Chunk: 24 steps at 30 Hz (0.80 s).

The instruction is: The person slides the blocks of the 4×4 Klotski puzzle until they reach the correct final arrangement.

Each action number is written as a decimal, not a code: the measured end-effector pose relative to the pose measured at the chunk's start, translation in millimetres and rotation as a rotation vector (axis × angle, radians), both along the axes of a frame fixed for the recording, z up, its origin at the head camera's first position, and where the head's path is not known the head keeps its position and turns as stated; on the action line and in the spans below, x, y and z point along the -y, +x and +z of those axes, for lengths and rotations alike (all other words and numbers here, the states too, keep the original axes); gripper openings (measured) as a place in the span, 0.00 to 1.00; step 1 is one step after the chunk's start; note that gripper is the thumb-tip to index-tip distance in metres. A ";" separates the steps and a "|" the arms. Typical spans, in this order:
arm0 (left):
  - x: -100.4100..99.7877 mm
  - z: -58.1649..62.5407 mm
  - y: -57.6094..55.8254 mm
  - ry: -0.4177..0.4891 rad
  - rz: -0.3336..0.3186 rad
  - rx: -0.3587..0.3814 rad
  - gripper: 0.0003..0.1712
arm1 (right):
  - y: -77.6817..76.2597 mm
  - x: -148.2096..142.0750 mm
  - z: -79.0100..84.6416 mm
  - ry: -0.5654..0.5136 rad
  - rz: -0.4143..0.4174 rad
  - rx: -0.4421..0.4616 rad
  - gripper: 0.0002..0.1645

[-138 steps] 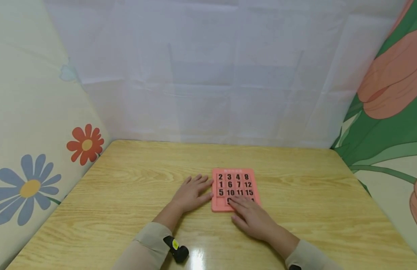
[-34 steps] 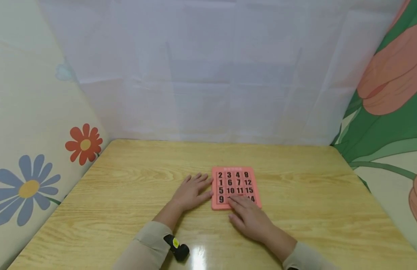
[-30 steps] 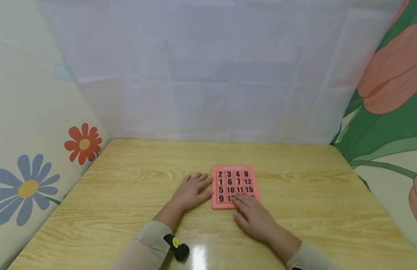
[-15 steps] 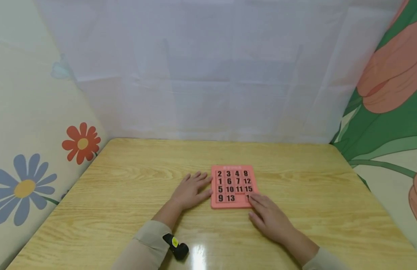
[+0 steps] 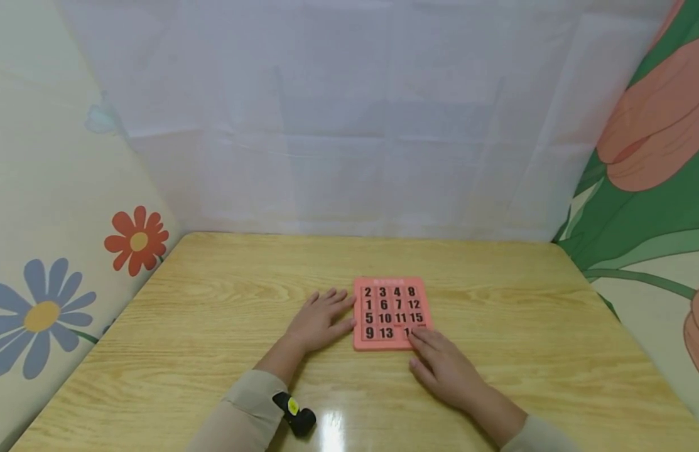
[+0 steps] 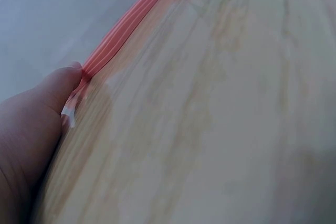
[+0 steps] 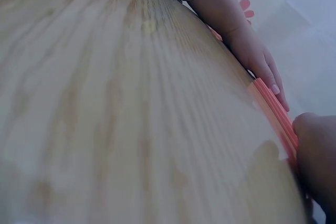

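In the head view a pink sliding number puzzle (image 5: 388,282) lies flat on the wooden table. Its upper three rows are filled with numbered tiles. Along the bottom row come 9, 13 and a partly covered tile (image 5: 408,333) whose first digit is 1. My right hand (image 5: 448,370) touches that tile with extended fingertips, thumb apart from them. Fingers spread, my left hand (image 5: 321,321) rests on the table against the puzzle's left edge. The left wrist view has the left thumb (image 6: 62,85) at the puzzle's side (image 6: 126,27).
A glossy wooden table (image 5: 242,270) carries the puzzle. White sheeting (image 5: 349,125) hangs behind its far edge, and flower-patterned panels stand at the left and right. A black camera (image 5: 301,422) is strapped at my left wrist.
Tiles 9 and 13 have slid left along the bottom row. Since half a second ago my right hand has shifted left, with the partly covered tile moving left under its fingertips. My left hand stays put.
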<state>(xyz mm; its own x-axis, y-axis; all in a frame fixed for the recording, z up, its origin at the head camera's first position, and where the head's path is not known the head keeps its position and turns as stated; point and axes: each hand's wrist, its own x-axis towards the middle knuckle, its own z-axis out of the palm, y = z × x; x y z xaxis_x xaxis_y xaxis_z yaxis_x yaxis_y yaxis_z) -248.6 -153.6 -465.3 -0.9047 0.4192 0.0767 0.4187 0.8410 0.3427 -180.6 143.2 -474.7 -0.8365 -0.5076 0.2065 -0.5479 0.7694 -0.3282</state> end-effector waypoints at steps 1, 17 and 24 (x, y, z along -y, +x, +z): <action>-0.1 0.1 0.1 0.002 0.000 0.001 0.34 | 0.1 1.0 0.0 0.001 0.003 -0.001 0.30; 0.4 -0.8 0.4 -0.001 0.002 -0.002 0.34 | 0.3 12.1 1.7 -0.004 0.033 0.015 0.31; 0.2 -0.4 0.6 -0.003 0.005 0.004 0.35 | 0.2 12.8 2.1 -0.011 0.033 -0.013 0.30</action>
<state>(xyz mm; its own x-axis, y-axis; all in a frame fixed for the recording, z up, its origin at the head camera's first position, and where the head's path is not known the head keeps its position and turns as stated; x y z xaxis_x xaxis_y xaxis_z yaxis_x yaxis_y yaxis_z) -247.9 -153.8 -465.7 -0.9069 0.4150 0.0724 0.4134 0.8438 0.3421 -180.4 130.3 -472.5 -0.8165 -0.5326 0.2231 -0.5773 0.7471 -0.3295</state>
